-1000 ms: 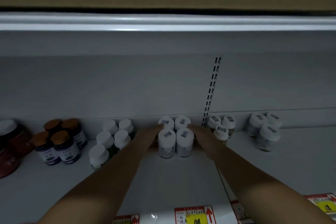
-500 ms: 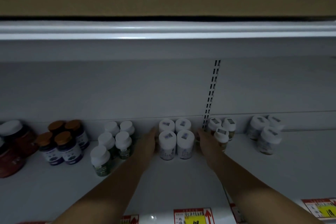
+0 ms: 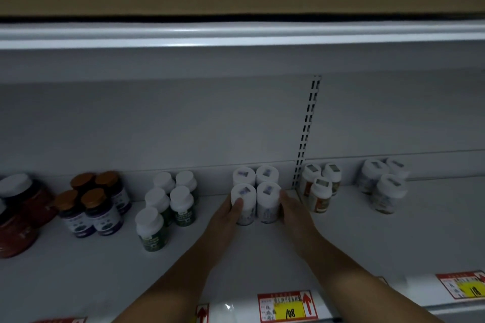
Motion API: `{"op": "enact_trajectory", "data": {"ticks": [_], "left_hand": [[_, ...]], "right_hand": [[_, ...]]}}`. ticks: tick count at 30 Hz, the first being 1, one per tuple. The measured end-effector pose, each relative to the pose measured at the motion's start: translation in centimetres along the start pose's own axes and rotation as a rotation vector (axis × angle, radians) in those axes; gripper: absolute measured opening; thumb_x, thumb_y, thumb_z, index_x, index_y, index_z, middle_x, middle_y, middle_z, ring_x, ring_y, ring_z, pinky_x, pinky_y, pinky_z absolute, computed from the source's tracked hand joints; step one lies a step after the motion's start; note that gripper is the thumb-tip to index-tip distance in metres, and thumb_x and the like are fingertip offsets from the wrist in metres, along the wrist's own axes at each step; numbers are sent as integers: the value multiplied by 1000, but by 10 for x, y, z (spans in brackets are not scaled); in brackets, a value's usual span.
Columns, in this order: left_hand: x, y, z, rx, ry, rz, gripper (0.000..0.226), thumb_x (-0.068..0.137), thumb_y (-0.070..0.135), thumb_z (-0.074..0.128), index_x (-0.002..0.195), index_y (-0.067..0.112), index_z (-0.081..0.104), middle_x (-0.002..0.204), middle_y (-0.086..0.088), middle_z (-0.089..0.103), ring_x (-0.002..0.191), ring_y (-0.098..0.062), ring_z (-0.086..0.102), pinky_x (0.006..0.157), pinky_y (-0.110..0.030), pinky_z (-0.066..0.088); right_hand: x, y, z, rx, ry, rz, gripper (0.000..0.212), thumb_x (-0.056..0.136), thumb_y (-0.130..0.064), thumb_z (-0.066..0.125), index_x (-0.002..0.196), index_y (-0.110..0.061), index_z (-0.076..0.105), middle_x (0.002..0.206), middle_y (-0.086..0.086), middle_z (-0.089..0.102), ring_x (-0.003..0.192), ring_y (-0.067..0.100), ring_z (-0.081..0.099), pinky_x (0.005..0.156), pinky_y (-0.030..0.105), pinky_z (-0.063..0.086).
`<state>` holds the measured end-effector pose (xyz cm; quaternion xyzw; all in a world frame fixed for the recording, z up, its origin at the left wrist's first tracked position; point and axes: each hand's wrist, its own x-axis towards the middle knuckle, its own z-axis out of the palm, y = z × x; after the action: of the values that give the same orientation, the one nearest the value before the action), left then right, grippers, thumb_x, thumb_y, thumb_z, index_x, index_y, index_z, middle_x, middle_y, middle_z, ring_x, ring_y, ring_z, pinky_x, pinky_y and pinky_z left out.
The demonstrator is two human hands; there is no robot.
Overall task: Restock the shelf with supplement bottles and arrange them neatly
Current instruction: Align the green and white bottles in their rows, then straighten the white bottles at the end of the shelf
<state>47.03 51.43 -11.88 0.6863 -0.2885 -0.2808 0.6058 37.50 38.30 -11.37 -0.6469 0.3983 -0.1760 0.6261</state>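
1. Four white supplement bottles [image 3: 256, 194] stand upright in a two-by-two block at the rear of the shelf [image 3: 78, 270], at 12 o'clock from the price label.
2. Each cap bears a small printed sticker.
3. The front-left bottle [image 3: 243, 203] is touched on its cap and side by the left hand [image 3: 225, 215].
4. The front-right bottle [image 3: 268, 202] is flanked at 3 o'clock by the right hand [image 3: 294, 211]; contact cannot be determined.

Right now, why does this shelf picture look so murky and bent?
Head view: dim light greys the white metal shelf; the wide lens bows its edges; glare hits the price rail; both hands grip white-capped bottles, labels unreadable.
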Motion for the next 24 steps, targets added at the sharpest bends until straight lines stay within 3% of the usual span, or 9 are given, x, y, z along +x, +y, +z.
{"op": "enact_trajectory", "data": {"ticks": [4,7,11,13,15,18,22,24], "left_hand": [[-1,1,0,0,-12,-6,47,95,39,41,140,26,40,140,16,45,127,-1,42,97,-5,33],[1,-3,-2,16,-20,16,50,93,47,43,141,30,38,141,17,45,129,-1,42,104,-12,33],[3,-5,-2,7,-3,-14,46,96,35,41,141,25,37,139,14,46,127,-3,44,85,7,34],[4,-6,-1,5,-4,-19,48,96,38,43,141,25,36,140,11,45,127,-4,43,84,5,33],[4,-4,-1,-25,-10,-27,56,92,48,43,142,25,33,140,10,43,126,-4,41,92,-8,33],[5,0,2,-45,18,-56,54,97,40,36,145,19,24,131,12,35,123,-3,33,96,-16,22],[8,-3,3,-74,23,-91,54,98,37,32,147,19,18,150,5,28,137,-12,29,106,-21,21],[6,2,3,-104,18,-116,54,99,37,28,148,18,13,155,2,20,141,-13,23,110,-23,17]], "right_hand": [[-1,2,0,6,-1,-23,39,92,-53,38,91,-31,70,105,-6,70,98,12,64,97,41,47],[-3,5,0,-1,-7,-69,40,94,-53,34,103,-34,68,111,-10,69,103,8,64,100,41,46],[-8,5,4,48,19,-97,37,97,-47,34,104,-33,67,116,-8,67,109,9,61,103,42,44],[-8,7,5,95,34,-87,37,94,-50,37,107,-32,67,120,-6,66,113,12,60,106,45,40],[-7,10,5,92,35,-77,46,90,-57,36,110,-28,66,119,-2,66,114,17,59,107,48,39],[-12,13,1,70,64,-48,59,88,-59,37,108,-8,60,123,16,59,120,33,51,108,52,35],[-39,4,-5,-86,37,-40,59,85,-62,42,129,-23,49,135,-9,47,123,11,45,110,31,30],[-47,5,-11,-162,24,-56,48,95,-44,43,138,-21,40,131,-9,41,119,6,37,101,22,24]]}}
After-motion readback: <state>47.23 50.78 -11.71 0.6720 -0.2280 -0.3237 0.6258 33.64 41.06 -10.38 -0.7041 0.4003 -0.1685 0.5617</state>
